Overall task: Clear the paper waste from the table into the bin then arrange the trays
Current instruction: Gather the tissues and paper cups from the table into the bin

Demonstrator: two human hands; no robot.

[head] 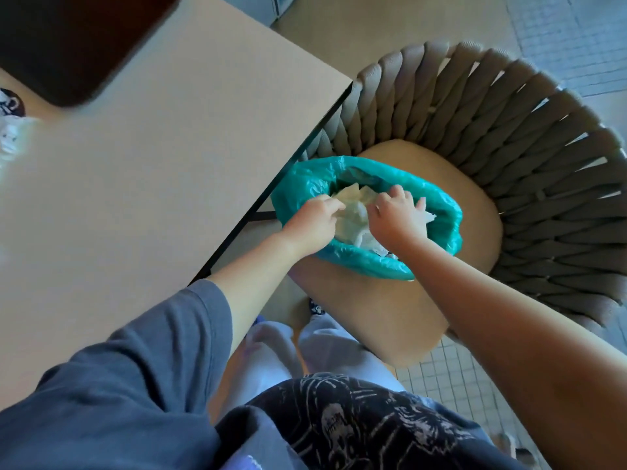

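A bin lined with a teal plastic bag (pixel 444 212) sits on a chair seat just past the table's right edge. Crumpled white paper waste (pixel 353 212) fills its mouth. My left hand (pixel 314 220) and my right hand (pixel 393 213) are both over the bin's opening, fingers curled on the paper from either side. A dark brown tray (pixel 78 45) lies at the far left corner of the beige table (pixel 152 164), blurred. More white paper or plastic (pixel 13 137) shows at the table's left edge.
The chair has a woven grey rope backrest (pixel 509 123) curving around a tan seat (pixel 475 212). A patterned dark object (pixel 12 101) peeks in at the left edge. The floor to the right is tiled (pixel 451 368). My legs stand between table and chair.
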